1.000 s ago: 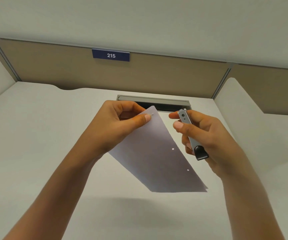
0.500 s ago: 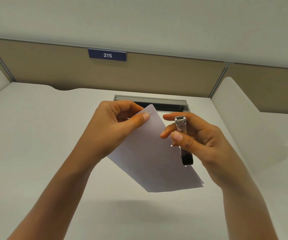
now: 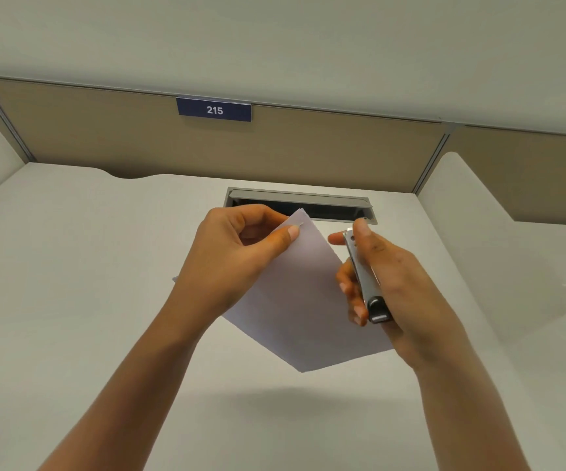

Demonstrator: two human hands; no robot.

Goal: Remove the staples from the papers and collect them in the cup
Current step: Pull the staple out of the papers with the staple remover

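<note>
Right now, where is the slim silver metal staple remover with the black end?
In the head view the slim silver metal staple remover sits right of centre, gripped in the right hand, beside the white papers that the left hand pinches by their top corner.

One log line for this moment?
left hand: pinching papers corner | right hand: holding staple remover | staple: still in | cup: unseen

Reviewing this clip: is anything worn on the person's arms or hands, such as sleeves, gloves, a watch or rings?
Nothing visible. The left hand and right hand are bare, no gloves, rings or watch showing. Both forearms are uncovered to the frame's bottom edge, no sleeves in view.
</note>
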